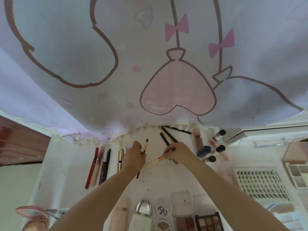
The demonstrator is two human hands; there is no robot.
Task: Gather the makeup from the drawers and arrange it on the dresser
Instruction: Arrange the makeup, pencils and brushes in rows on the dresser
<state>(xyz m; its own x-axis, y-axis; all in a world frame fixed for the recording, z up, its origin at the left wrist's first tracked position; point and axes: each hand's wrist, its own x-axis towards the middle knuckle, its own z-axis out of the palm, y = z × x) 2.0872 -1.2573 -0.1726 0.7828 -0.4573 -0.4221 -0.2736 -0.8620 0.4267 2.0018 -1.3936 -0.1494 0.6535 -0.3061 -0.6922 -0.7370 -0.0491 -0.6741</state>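
Observation:
On the white dresser top [70,164] my left hand [134,157] pinches a small dark-handled makeup brush [145,145], its tip pointing away from me. My right hand [179,154] grips a long pale-yellow brush [154,162] that slants down to the left. A row of lip pencils and lipstick tubes [100,165] lies left of my left hand. Dark pencils [168,135] lie crossed behind my right hand.
Small bottles with black caps [216,147] and a pink tube [199,139] lie at the right. A lash tray [261,182], eyeshadow palettes [198,222], a round jar [163,209] and a silver-capped bottle [143,209] sit near me. A printed curtain [150,64] hangs behind.

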